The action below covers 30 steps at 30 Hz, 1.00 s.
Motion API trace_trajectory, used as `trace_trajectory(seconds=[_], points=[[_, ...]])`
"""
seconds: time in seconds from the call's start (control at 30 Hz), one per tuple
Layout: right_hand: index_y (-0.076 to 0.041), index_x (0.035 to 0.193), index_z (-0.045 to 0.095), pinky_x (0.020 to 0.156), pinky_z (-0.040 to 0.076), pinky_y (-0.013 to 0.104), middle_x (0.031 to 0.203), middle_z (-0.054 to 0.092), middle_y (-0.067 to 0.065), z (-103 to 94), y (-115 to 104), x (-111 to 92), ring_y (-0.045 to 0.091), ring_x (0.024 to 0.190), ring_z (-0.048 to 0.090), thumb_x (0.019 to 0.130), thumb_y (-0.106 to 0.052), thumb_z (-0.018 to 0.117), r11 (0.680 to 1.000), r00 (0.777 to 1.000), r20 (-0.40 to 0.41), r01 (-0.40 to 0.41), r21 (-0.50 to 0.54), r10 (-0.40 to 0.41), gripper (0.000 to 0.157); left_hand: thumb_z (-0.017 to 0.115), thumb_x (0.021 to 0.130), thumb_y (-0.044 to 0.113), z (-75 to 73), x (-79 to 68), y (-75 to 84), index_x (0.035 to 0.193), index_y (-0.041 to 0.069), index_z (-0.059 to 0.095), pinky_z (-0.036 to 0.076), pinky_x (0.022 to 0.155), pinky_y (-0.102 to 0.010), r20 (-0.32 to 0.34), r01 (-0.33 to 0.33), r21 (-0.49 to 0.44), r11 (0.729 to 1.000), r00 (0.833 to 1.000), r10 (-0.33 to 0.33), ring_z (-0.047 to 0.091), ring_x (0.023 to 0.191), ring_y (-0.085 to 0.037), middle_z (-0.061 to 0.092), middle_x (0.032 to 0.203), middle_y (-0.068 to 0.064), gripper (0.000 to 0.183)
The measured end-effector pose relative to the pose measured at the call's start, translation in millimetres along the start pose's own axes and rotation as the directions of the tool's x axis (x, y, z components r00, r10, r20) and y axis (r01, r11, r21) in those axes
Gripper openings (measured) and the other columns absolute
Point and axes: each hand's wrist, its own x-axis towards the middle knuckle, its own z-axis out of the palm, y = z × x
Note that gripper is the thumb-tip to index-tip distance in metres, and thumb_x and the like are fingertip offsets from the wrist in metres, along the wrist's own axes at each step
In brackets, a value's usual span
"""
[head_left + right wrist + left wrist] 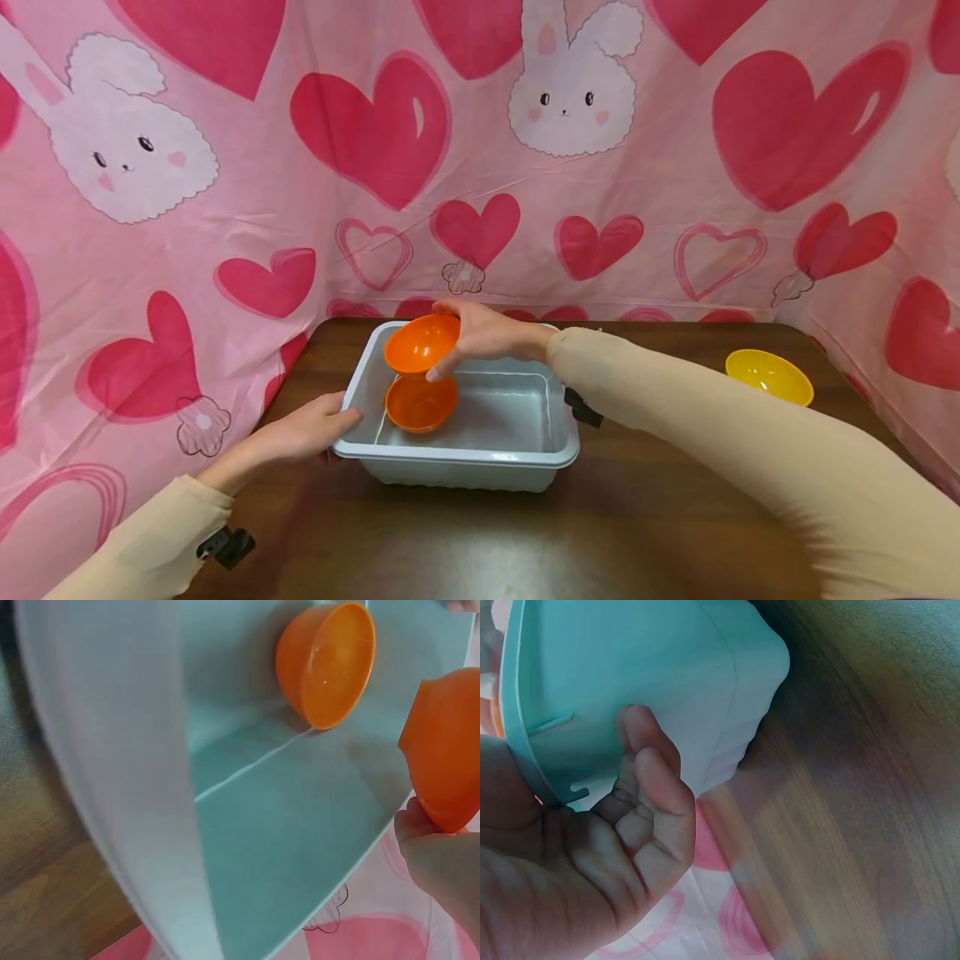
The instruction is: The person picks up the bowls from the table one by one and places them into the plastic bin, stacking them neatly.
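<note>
My right hand (480, 333) pinches the rim of an orange bowl (422, 345), thumb on the near side, and holds it tilted over the left part of a grey-white plastic basin (517, 457). Below it, inside the basin, a second orange bowl (422, 407) sits near the left wall; the right wrist view shows this lower bowl (330, 667) apart from the held one (446, 750). At the basin's left rim, my left hand (318, 425) grips the edge with the thumb over the top. Its curled fingers (664, 795) lie against the outer wall in the left wrist view.
A yellow bowl (768, 377) stands at the right on the dark wooden table (660, 517). Close behind the table hangs a pink cloth (480, 125) with hearts and rabbits, which also runs along the left and right sides.
</note>
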Motion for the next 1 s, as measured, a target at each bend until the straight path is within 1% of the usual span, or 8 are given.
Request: trace_trajectory(seconds=[0.17, 0.33, 0.4, 0.53, 0.63, 0.77, 0.83, 1.0], points=[[-0.013, 0.161, 0.036, 0.111, 0.046, 0.046, 0.149, 0.049, 0.004, 3.2, 0, 6, 0.022, 0.128, 0.05, 0.072, -0.034, 0.093, 1.0, 1.0, 0.001, -0.009, -0.014, 0.009, 0.108, 0.049, 0.105, 0.012, 0.2, 0.1, -0.3, 0.122, -0.012, 0.053, 0.058, 0.054, -0.046, -0.001, 0.004, -0.002, 1.0, 1.0, -0.004, 0.061, 0.06, -0.028, 0.062, 0.076, -0.006, 0.03], [-0.011, 0.161, 0.035, 0.11, 0.047, 0.043, 0.147, 0.051, 0.005, 7.1, 0, 11, 0.023, 0.126, 0.051, 0.073, -0.034, 0.093, 1.0, 1.0, 0.005, -0.006, 0.02, 0.005, 0.108, 0.049, 0.106, 0.011, -0.4, 0.0, -1.0, 0.123, -0.013, 0.052, 0.058, 0.054, -0.045, 0.008, -0.004, -0.005, 1.0, 1.0, 0.004, 0.061, 0.061, -0.027, 0.062, 0.077, -0.006, 0.03], [-0.011, 0.161, 0.034, 0.111, 0.046, 0.043, 0.147, 0.051, 0.005, 8.8, 1, 12, 0.023, 0.127, 0.052, 0.072, -0.034, 0.093, 0.999, 1.0, 0.011, -0.01, 0.032, 0.009, 0.109, 0.048, 0.106, 0.011, -0.4, 0.0, -1.2, 0.123, -0.014, 0.052, 0.058, 0.054, -0.046, 0.012, -0.012, -0.005, 1.0, 1.0, 0.012, 0.061, 0.061, -0.026, 0.062, 0.078, -0.006, 0.03], [-0.012, 0.162, 0.034, 0.113, 0.044, 0.044, 0.15, 0.049, 0.005, 12.3, 1, 13, 0.022, 0.129, 0.05, 0.072, -0.033, 0.093, 0.999, 0.999, 0.024, -0.028, 0.043, 0.027, 0.109, 0.048, 0.105, 0.011, 0.7, 0.3, -0.8, 0.119, -0.013, 0.054, 0.057, 0.053, -0.047, 0.004, -0.017, 0.005, 1.0, 1.0, 0.017, 0.061, 0.06, -0.026, 0.062, 0.077, -0.005, 0.028], [-0.013, 0.162, 0.033, 0.114, 0.043, 0.044, 0.151, 0.049, 0.005, 14.6, -1, 14, 0.022, 0.129, 0.05, 0.072, -0.034, 0.094, 0.999, 0.999, 0.027, -0.036, 0.039, 0.035, 0.111, 0.047, 0.105, 0.011, 1.2, 0.4, -0.1, 0.116, -0.011, 0.056, 0.056, 0.051, -0.045, -0.006, -0.019, 0.011, 1.0, 1.0, 0.019, 0.061, 0.059, -0.025, 0.061, 0.075, -0.004, 0.026], [-0.012, 0.163, 0.033, 0.114, 0.043, 0.045, 0.151, 0.049, 0.005, 16.9, -3, 17, 0.022, 0.128, 0.051, 0.071, -0.035, 0.094, 0.999, 0.999, 0.029, -0.033, 0.035, 0.032, 0.113, 0.047, 0.104, 0.011, 0.5, -0.2, 0.7, 0.117, -0.011, 0.055, 0.055, 0.05, -0.042, -0.009, -0.027, 0.016, 0.999, 1.0, 0.027, 0.059, 0.058, -0.023, 0.061, 0.075, -0.004, 0.027], [-0.013, 0.163, 0.033, 0.113, 0.044, 0.045, 0.151, 0.049, 0.005, 17.6, -4, 18, 0.022, 0.128, 0.051, 0.072, -0.033, 0.093, 0.999, 0.999, 0.027, -0.031, 0.043, 0.03, 0.111, 0.048, 0.104, 0.011, 0.5, -0.2, 1.0, 0.118, -0.012, 0.055, 0.056, 0.05, -0.043, -0.007, -0.029, 0.016, 0.999, 1.0, 0.029, 0.06, 0.058, -0.022, 0.061, 0.075, -0.005, 0.028], [-0.013, 0.163, 0.033, 0.113, 0.044, 0.046, 0.153, 0.048, 0.005, 19.4, -4, 20, 0.022, 0.129, 0.05, 0.074, -0.032, 0.092, 0.998, 0.999, 0.029, -0.034, 0.052, 0.032, 0.108, 0.049, 0.104, 0.012, 1.0, 0.9, 1.6, 0.117, -0.01, 0.056, 0.056, 0.051, -0.045, 0.0, -0.017, 0.021, 1.0, 1.0, 0.017, 0.062, 0.06, -0.027, 0.062, 0.074, -0.005, 0.026]])
